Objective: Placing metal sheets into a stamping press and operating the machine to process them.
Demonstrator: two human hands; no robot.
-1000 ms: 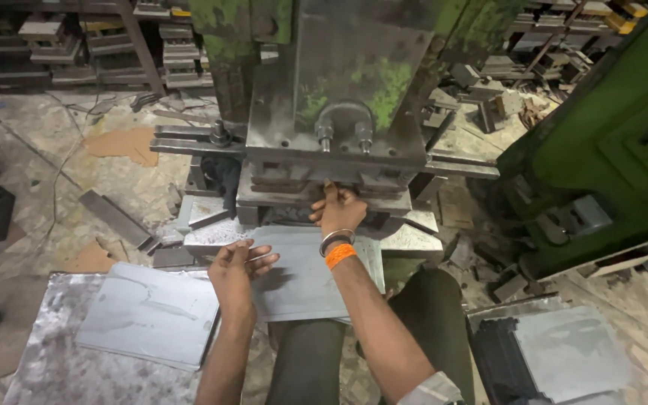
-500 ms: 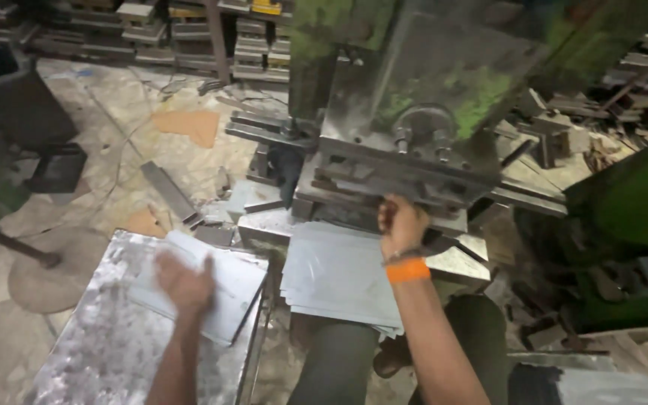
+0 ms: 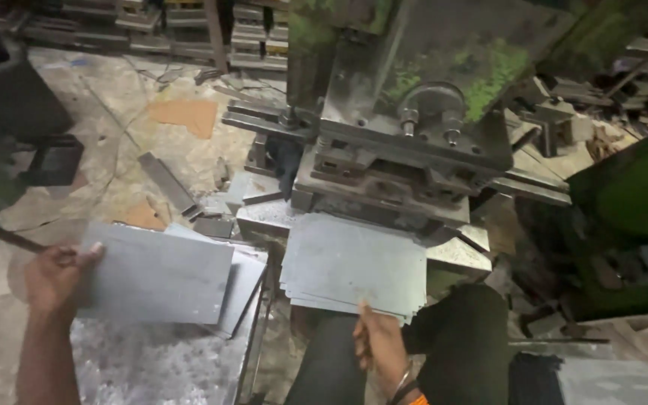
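Observation:
My left hand (image 3: 55,276) grips the left edge of a flat grey metal sheet (image 3: 160,273) that lies over other sheets on a metal table (image 3: 160,360) at the lower left. My right hand (image 3: 379,346) holds the near edge of a small stack of grey metal sheets (image 3: 354,264) resting in front of the press die (image 3: 395,176). The green, worn press machine (image 3: 429,82) rises behind it. My dark trouser legs (image 3: 463,341) show below the stack.
Scrap metal strips (image 3: 165,184) and a brown cardboard piece (image 3: 185,116) lie on the concrete floor to the left. Stacked metal parts (image 3: 151,22) line the far wall. A green machine body (image 3: 639,210) stands at the right. A dark bin (image 3: 16,97) sits at the far left.
My left hand swung left to the table and took hold of a sheet there. My right hand came back from the die to the near edge of the sheet stack.

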